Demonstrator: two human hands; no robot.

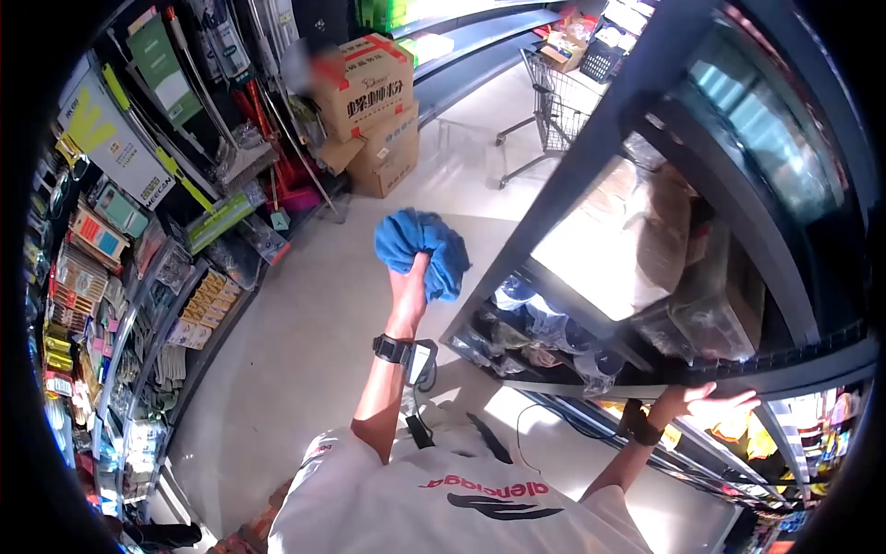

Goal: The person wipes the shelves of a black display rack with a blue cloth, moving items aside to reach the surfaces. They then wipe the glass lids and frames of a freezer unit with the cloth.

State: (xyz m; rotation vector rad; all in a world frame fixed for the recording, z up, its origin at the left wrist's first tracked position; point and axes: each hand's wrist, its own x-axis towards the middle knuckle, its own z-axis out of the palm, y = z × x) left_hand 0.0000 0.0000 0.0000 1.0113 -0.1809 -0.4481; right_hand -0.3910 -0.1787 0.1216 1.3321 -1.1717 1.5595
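Observation:
A bunched blue cloth (426,242) is gripped in my left hand (407,294), which reaches forward over the aisle floor. The thumb presses into the folds, and the other fingers are mostly hidden by the cloth. On the right, my right hand (692,404) is at the front edge of a dark shelf unit (794,377), fingers stretched out and holding nothing. Above that hand, a shelf holds plastic-wrapped goods (660,240) and a clear bin (724,300). Dark bands sit on both wrists.
Mops, brushes and packaged goods fill the curved rack (198,263) on the left. Two stacked cardboard boxes (386,152) stand ahead on the floor. Beyond them is a shopping cart (558,111). The shelf's dark upright (591,180) slants between the aisle and the shelf goods.

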